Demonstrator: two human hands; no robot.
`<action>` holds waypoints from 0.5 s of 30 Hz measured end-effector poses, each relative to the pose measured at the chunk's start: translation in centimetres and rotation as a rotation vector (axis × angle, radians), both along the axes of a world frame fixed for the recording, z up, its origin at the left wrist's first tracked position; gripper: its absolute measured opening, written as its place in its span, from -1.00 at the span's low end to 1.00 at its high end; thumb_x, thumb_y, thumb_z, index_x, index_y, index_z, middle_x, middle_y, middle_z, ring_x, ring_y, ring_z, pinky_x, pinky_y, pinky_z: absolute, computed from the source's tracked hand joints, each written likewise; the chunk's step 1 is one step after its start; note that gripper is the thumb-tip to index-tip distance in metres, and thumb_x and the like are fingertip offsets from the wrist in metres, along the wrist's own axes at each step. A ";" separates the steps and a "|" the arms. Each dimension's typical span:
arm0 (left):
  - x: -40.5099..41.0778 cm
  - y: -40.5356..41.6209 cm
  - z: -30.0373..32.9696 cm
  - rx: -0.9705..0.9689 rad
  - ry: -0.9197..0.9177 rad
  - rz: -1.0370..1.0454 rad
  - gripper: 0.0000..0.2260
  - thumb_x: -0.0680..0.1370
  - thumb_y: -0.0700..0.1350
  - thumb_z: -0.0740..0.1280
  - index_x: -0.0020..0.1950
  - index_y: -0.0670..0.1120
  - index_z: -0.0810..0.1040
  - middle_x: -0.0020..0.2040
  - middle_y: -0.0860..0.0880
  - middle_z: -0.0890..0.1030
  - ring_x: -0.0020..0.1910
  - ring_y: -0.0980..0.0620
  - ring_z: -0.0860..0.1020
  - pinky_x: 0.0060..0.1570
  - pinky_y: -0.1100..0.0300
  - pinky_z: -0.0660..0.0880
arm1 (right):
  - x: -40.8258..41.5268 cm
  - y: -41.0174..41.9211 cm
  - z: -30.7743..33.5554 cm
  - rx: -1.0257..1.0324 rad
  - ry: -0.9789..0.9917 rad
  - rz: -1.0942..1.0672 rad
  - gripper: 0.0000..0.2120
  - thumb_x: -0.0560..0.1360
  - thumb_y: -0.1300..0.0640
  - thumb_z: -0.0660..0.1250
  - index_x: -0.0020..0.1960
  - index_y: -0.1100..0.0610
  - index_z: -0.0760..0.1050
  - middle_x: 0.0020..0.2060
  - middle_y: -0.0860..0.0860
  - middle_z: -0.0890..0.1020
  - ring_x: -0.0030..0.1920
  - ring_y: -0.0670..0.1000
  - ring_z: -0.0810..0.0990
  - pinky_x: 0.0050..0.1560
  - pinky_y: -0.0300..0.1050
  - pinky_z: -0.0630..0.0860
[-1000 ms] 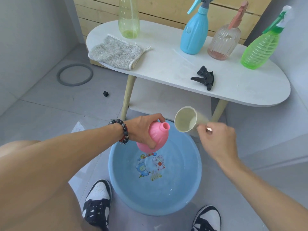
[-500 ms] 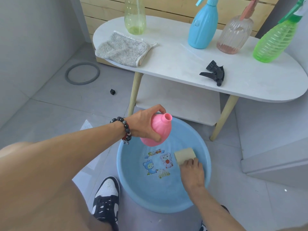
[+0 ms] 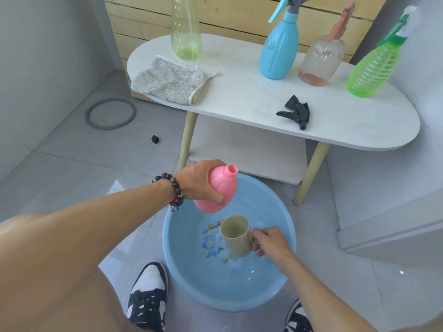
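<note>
Water lies in the round blue plastic basin [image 3: 215, 295] on the floor. Inside the basin, just right of its middle, the right hand [image 3: 269, 242] grips the handle of a beige plastic cup [image 3: 236, 236] whose open mouth is tilted upward. Above the basin's far left rim, the left hand [image 3: 199, 182] clasps a squat pink plastic bottle [image 3: 221, 188], uncapped, its neck pointing up and right. Beyond the basin stands the white oval bench [image 3: 239, 101], with a black spray head [image 3: 296, 112] lying on it.
</note>
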State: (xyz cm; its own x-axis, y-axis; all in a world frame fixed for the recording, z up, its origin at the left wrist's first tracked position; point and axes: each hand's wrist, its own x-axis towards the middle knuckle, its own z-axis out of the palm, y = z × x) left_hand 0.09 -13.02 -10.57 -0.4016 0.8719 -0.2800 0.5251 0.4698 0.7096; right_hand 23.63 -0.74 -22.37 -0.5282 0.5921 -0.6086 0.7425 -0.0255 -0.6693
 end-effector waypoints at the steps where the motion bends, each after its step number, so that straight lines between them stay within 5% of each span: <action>1: 0.0 0.0 0.1 -0.001 0.001 -0.001 -0.42 0.23 0.07 0.57 0.21 0.23 0.48 0.03 0.17 0.59 0.01 0.09 0.61 -0.18 0.21 0.58 | 0.1 0.6 1.2 -0.041 0.051 0.008 -0.72 0.46 0.12 0.31 -0.41 0.16 0.56 -0.43 0.08 0.61 -0.30 0.08 0.63 -0.09 0.05 0.65; 8: -0.2 0.2 0.5 0.021 -0.011 -0.008 -0.48 0.29 0.01 0.58 0.19 0.24 0.50 0.02 0.15 0.61 0.00 0.09 0.61 -0.17 0.22 0.59 | -0.1 4.8 10.9 0.056 0.206 0.161 -0.67 0.43 0.18 0.29 -0.51 0.19 0.47 -0.43 0.16 0.55 -0.22 0.08 0.66 -0.18 -0.04 0.59; 15: 0.4 0.7 0.7 0.013 -0.021 -0.037 -0.53 0.34 -0.04 0.57 0.15 0.27 0.48 -0.04 0.19 0.59 -0.05 0.12 0.60 -0.25 0.31 0.50 | 0.1 6.8 18.2 0.385 0.331 0.134 -0.55 0.51 0.25 0.31 -0.56 0.15 0.43 -0.54 0.08 0.56 -0.17 0.29 0.71 -0.04 0.28 0.60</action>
State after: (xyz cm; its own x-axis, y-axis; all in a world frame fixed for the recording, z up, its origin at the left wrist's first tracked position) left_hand 0.53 -12.36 -9.86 -0.3632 0.8898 -0.2764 0.5272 0.4408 0.7265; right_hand 23.77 6.10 -4.14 -0.7418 0.6542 -0.1473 0.4693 0.3496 -0.8109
